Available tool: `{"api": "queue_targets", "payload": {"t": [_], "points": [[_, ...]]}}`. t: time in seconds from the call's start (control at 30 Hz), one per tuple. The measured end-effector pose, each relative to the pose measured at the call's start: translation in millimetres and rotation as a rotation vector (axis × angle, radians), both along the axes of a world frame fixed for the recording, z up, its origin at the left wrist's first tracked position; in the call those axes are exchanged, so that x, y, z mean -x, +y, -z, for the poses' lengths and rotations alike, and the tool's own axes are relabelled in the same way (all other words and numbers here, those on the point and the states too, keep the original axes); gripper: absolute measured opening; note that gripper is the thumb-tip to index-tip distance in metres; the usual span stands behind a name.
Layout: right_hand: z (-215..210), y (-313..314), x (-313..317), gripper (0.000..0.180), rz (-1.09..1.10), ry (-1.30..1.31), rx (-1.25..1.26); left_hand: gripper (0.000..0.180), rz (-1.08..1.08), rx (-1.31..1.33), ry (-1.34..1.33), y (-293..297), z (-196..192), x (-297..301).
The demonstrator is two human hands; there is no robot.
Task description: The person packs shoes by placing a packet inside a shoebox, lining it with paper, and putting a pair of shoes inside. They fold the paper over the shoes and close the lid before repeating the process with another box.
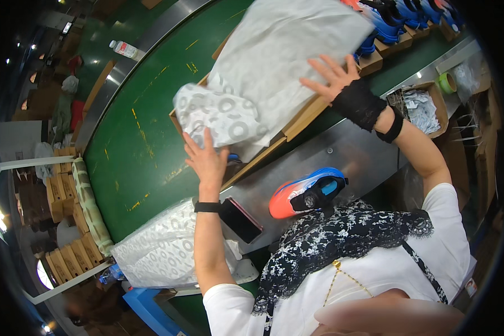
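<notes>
My left hand [207, 162], fingers spread, is at the near edge of a crumpled bundle of white tissue paper [224, 115] printed with grey rings. A larger white paper sheet [288, 53] spreads behind and right of it. My right hand [336, 84], in a black fingerless wrist covering, is open over that sheet's right edge; whether it presses on the paper I cannot tell. Beneath the papers, the edge of a cardboard box [257, 161] shows. A bit of something blue [233, 158] peeks out beside my left hand. One orange, blue and black sports shoe [308, 193] lies nearest me.
A dark phone [241, 220] lies on the metal ledge. Ring-printed paper in clear plastic [162, 243] is at the lower left. Blue shoes [395, 31] on open boxes line the far right of the green conveyor belt [145, 123]. A carton of small packets [425, 109] stands right.
</notes>
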State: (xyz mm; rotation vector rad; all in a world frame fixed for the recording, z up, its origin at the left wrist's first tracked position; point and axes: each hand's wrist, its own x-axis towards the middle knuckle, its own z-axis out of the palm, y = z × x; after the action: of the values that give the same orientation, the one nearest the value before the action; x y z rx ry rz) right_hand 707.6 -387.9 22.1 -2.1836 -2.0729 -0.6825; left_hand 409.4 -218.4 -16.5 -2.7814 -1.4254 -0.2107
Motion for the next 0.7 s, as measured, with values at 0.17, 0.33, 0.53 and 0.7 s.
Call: {"api": "queue_targets", "payload": {"t": [0.17,0.33,0.53,0.7], "points": [[-8,3,2,0.057,0.065,0.199,0.328,0.102,-0.052,0.214,0.37,-14,1,3],[-7,1,-1,0.055,0.162,0.238,0.382,0.083,0.121,0.048,0.024,-13,1,0],[3,1,6,0.055,0.125,0.207,0.303,0.066,0.344,-0.007,0.057,22,31,-42],[-13,-12,25,0.043,-0.194,0.283,-0.123,0.078,0.282,0.239,0.531,22,50,-52]]}}
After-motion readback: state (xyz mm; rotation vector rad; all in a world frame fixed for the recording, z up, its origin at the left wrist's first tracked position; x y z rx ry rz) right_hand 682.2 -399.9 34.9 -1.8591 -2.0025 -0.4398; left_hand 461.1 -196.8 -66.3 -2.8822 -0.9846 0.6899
